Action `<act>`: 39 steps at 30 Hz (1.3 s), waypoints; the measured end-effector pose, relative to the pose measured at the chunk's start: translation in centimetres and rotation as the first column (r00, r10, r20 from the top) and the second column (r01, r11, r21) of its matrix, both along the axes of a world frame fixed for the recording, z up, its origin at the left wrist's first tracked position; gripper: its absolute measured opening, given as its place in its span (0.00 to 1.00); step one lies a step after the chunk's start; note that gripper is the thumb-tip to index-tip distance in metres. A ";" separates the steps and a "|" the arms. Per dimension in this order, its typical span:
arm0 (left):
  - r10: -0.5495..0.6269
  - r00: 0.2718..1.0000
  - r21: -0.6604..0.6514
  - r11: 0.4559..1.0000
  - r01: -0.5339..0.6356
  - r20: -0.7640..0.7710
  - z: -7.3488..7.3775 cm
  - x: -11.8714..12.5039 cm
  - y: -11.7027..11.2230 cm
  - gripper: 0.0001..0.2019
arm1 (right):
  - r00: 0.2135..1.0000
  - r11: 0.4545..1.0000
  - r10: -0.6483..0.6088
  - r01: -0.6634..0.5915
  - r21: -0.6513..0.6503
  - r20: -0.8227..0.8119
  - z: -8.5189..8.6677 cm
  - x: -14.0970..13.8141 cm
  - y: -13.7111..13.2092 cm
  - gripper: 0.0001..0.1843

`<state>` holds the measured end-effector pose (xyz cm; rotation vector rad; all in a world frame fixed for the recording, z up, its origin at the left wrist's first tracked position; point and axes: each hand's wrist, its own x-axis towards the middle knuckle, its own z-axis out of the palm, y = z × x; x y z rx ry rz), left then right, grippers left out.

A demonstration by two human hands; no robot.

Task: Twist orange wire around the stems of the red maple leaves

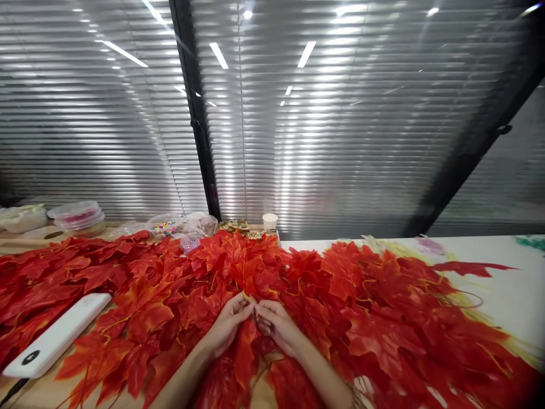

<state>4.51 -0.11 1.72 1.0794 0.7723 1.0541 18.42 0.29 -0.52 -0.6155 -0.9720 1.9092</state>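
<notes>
Both my hands meet at the middle of a table heaped with red artificial maple leaves. My left hand point(232, 321) is closed in a pinch of thumb and fingers at the base of a red maple leaf point(244, 272), whose orange-yellow middle spreads up beyond the fingertips. Right beside it, my right hand point(275, 321) pinches at the same spot, its fingertips touching or nearly touching those of the left. What the right fingertips hold is too small to make out. Another red leaf point(246, 355) hangs or lies just below, between the two wrists.
A white power bank point(59, 335) with a black cable lies at left. Along the back stand clear plastic tubs point(79, 216), a container of coloured beads point(165, 227), plastic bags point(200, 224) and a white paper cup point(269, 221). Behind them rises a glass wall with blinds point(319, 142).
</notes>
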 end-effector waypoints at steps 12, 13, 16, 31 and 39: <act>-0.024 1.000 -0.005 1.000 0.024 0.014 -0.1 -0.2 0.2 0.10 | 0.997 0.998 -0.068 0.068 0.008 0.026 -0.1 -0.1 0.0 0.18; -0.019 1.000 -0.003 1.000 0.019 0.010 -0.2 -0.3 0.3 0.10 | 0.997 0.997 -0.072 0.072 0.001 0.029 -0.1 -0.2 0.0 0.17; -0.009 1.000 -0.015 1.000 0.009 0.014 -0.5 -0.5 0.6 0.11 | 0.997 0.997 -0.070 0.071 -0.017 0.021 -0.3 -0.4 -0.1 0.16; 0.040 0.997 0.029 0.999 -0.038 -0.063 0.3 0.0 0.1 0.10 | 0.997 0.994 -0.060 0.064 -0.091 0.044 -0.3 0.0 0.0 0.13; 0.002 0.997 -0.056 0.998 -0.006 -0.078 -0.2 -0.1 -0.1 0.12 | 1.000 1.000 0.006 -0.005 -0.028 0.011 -0.2 0.8 -0.4 0.10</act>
